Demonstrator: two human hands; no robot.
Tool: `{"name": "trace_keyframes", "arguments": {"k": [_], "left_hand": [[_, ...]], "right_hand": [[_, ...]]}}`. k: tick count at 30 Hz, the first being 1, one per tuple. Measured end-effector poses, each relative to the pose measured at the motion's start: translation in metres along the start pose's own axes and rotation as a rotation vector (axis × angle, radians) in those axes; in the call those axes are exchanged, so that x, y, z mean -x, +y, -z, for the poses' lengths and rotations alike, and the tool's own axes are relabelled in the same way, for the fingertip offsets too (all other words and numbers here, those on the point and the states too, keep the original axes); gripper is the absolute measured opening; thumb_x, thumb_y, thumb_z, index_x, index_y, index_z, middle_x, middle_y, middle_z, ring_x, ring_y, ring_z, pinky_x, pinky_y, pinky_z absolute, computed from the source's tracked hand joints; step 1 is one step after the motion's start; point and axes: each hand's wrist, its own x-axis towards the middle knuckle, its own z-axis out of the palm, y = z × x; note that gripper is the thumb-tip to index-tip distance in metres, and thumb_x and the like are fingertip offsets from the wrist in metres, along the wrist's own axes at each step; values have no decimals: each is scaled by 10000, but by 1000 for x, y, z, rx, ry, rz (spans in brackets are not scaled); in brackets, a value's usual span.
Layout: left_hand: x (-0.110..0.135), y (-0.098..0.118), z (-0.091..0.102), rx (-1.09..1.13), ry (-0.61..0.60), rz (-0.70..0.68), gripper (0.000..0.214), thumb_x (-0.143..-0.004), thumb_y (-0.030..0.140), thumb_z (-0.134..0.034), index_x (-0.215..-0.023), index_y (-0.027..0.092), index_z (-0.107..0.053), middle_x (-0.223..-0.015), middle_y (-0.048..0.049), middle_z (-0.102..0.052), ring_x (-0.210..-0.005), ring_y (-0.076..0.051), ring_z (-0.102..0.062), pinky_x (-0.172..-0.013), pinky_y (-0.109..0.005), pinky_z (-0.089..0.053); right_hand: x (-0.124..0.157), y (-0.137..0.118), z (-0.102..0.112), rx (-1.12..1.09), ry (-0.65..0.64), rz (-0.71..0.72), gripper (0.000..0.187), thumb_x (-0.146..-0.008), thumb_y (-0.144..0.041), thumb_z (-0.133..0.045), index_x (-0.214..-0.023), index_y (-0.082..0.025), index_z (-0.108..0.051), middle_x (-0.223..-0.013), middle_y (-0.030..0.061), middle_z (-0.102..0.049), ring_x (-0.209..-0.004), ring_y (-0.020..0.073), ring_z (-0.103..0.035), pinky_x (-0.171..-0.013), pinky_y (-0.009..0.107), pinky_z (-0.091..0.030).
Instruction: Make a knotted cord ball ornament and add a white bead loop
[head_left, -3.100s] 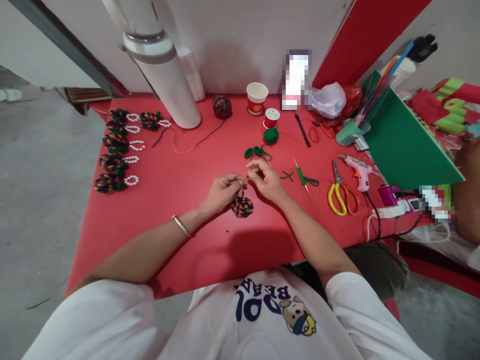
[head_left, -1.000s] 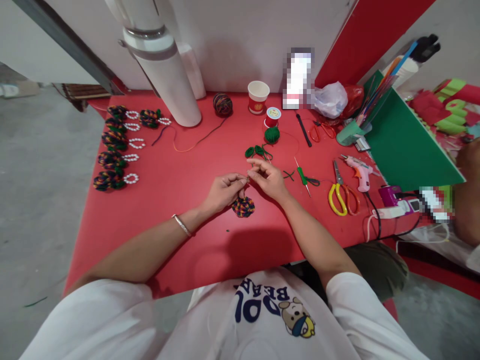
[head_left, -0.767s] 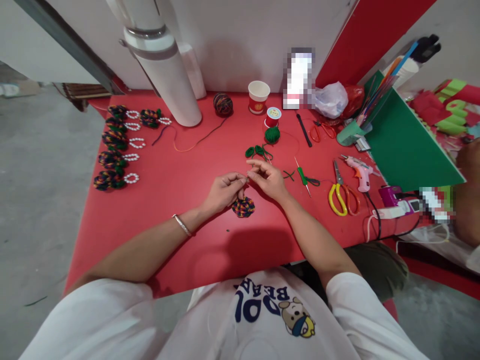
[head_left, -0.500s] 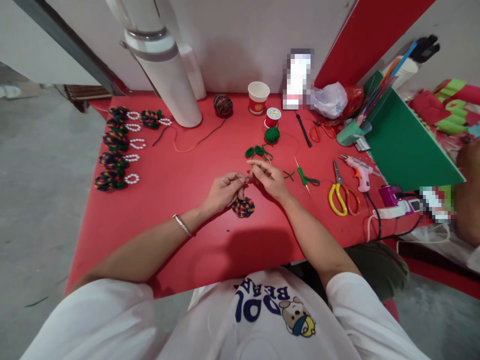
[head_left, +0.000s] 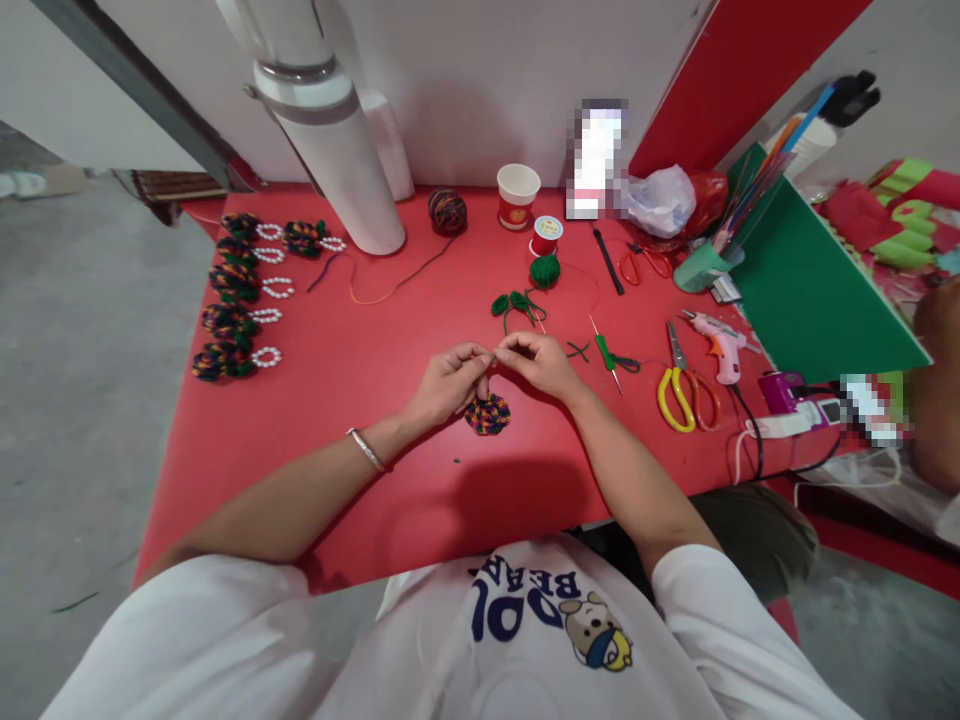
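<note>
Rough, matt yarn makes up the crocheted disc [head_left: 487,414], while the tabletop [head_left: 330,400] is smooth with a soft gloss, the beads [head_left: 267,315] shiny and perhaps plastic, though too small to tell, the cup [head_left: 517,205] paper, the bag [head_left: 664,200] thin crinkled plastic, the scissors [head_left: 679,362] metal-bladed with smooth handles, and the bracelet [head_left: 367,449] polished metal.

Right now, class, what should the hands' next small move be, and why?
Perhaps draw the right hand gently away while the left hand steadies the yarn disc: both hands' fingers are pinched nearly tip to tip, and a left finger reaches the disc's edge. What they pinch is too small to tell, so go gently.
</note>
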Motion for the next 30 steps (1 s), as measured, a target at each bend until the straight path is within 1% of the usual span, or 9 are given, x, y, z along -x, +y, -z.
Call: {"name": "trace_keyframes", "arguments": {"k": [11, 13, 15, 17, 19, 21, 24, 26, 30], "left_hand": [[-2, -4, 1, 10, 3, -39, 305, -863, 454, -743, -889, 170, -634, -468, 28, -597, -308, -62, -384, -349, -199, -218], [-1, -3, 0, 21, 4, -42, 305, -861, 455, -746, -872, 172, -633, -465, 29, -591, -308, -63, -392, -341, -194, -223], [-1, -2, -1, 38, 2, -44, 307, -865, 459, -738, -847, 174, -625, -493, 23, -612, -296, -54, -369, -321, -193, -216], [-1, -1, 0, 71, 31, -69, 307, -864, 464, -731, -841, 178, -621, -591, -3, -672, -318, -59, -413, -304, -193, -245], [-3, 0, 3, 91, 117, -138, 290, -855, 456, -734, -872, 182, -639, -727, -33, -720, -404, -81, -520, -307, -192, -307], [-8, 0, 8, 81, 250, -243, 260, -838, 423, -749, -911, 186, -668, -835, -51, -728, -535, -108, -616, -332, -184, -360], [-15, 0, 19, 59, 407, -360, 209, -824, 364, -755, -928, 194, -691, -893, -49, -711, -627, -110, -641, -375, -169, -392], [-18, -1, 23, 43, 413, -357, 185, -833, 343, -741, -931, 192, -697, -838, -37, -697, -597, -100, -613, -399, -168, -398], [-18, -6, 24, -35, 351, -294, 160, -868, 336, -702, -909, 182, -691, -688, -9, -649, -533, -98, -560, -459, -192, -428]], "right_hand": [[0, -2, -2, 0, 31, -14, 379, -889, -559, -717, -828, -185, -709, -788, 26, -712, -748, 152, -637, -748, 299, -524], [0, -1, -5, -8, 108, -3, 392, -879, -581, -716, -811, -196, -701, -756, 13, -692, -721, 148, -621, -725, 294, -518], [0, 1, -6, -38, 253, 4, 409, -887, -607, -692, -798, -207, -684, -705, -6, -650, -666, 138, -590, -678, 285, -504], [-2, 4, -6, -64, 423, 4, 418, -897, -623, -669, -811, -215, -676, -667, -20, -610, -616, 129, -555, -628, 278, -485], [-4, 9, -3, -62, 570, 11, 422, -899, -635, -662, -837, -218, -684, -659, -23, -592, -603, 126, -540, -612, 277, -477], [-6, 12, 0, -31, 682, 30, 432, -896, -650, -660, -861, -221, -696, -672, -20, -590, -622, 130, -543, -625, 281, -479], [-7, 16, 3, 34, 746, 56, 447, -917, -663, -625, -889, -225, -707, -713, -5, -610, -663, 139, -559, -656, 291, -490], [-6, 16, 3, 86, 747, 74, 443, -939, -653, -599, -908, -225, -711, -749, 8, -632, -698, 146, -580, -676, 294, -497], [-5, 16, 4, 149, 759, 103, 426, -964, -622, -578, -918, -221, -716, -772, 20, -667, -727, 153, -604, -690, 296, -502]]}}
